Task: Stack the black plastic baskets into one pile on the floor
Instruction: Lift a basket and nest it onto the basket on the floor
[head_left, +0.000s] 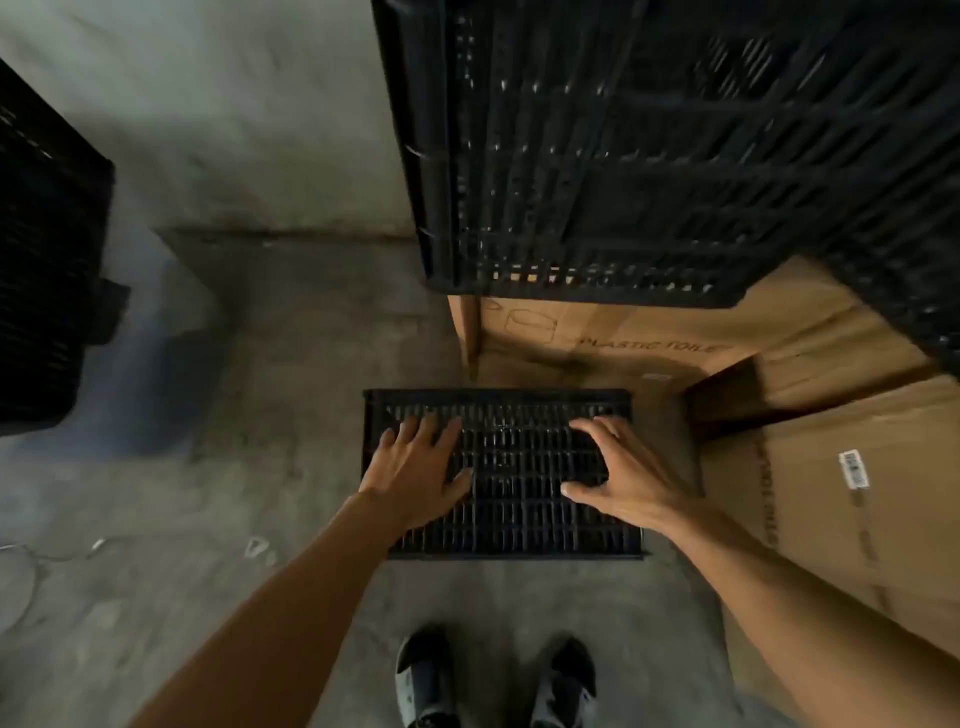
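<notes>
A person's left hand (415, 467) and right hand (618, 478) lie flat, fingers spread and clamped on nothing, atop an upturned black slatted basket (519, 499) on the concrete floor (260, 364); stiff and likely light, it is best gripped at its side rims.

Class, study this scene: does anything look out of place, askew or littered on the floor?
Yes. Small scraps of clear plastic lie loose on the concrete floor, left of the upturned black basket under both hands, and a thin wire trails at the far left edge. Nothing looks spilled or broken.

Slatted black plastic basket (519, 467), matt brown cardboard boxes (841, 478), rough concrete floor (291, 364).
</notes>
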